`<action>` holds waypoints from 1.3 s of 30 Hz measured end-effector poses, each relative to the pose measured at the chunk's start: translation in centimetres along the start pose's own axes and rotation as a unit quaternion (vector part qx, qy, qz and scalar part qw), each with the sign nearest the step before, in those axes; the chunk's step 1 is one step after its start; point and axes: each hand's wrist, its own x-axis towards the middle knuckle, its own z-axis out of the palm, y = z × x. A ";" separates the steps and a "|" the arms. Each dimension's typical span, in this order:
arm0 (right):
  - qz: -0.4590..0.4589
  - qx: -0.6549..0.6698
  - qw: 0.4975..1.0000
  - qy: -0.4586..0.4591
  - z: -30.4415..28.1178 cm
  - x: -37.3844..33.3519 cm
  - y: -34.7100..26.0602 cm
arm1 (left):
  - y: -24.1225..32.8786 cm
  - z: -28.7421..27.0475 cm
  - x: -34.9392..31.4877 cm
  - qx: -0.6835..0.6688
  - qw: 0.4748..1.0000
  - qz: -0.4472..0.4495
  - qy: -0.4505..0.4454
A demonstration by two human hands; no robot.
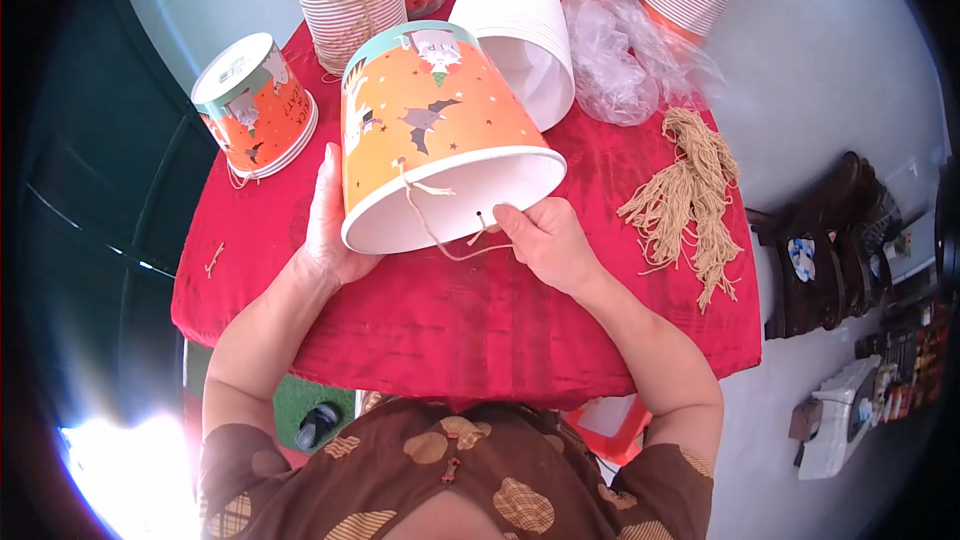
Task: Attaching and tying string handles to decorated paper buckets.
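An orange paper bucket (440, 110) with a bat and ghost print is tipped over the table, its white open mouth facing me. My left hand (332, 225) is closed round its left side, the thumb up along the wall and the fingers under the rim. A beige string (425, 225) comes out of a hole near the rim, knotted with a loose tail, and hangs in a curve. My right hand (548, 245) pinches the string's other end at a second hole in the rim; its fingers are partly hidden behind the thumb.
A red cloth covers the table (450, 340). A bundle of cut strings (690, 200) lies at right, a string scrap (215, 260) at left. Around the back stand nested buckets (258, 105), white buckets (520, 40), tall bucket stacks (350, 0) and a crumpled clear plastic bag (620, 60).
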 end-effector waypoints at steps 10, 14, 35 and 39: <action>0.037 0.063 0.994 0.081 1.6 0.0 0.9 | -1.3 -1.3 0.5 -0.026 0.995 0.073 -0.059; -0.005 0.008 0.987 0.162 2.4 0.1 1.3 | -2.1 -0.6 0.2 0.052 0.986 0.111 -0.111; -0.121 -0.033 0.987 0.096 1.5 -0.3 0.4 | -1.2 -0.4 0.5 -0.101 0.994 0.018 -0.025; -0.129 -0.036 0.988 0.082 1.1 0.0 1.1 | -1.2 -0.3 0.5 -0.092 0.995 0.014 -0.020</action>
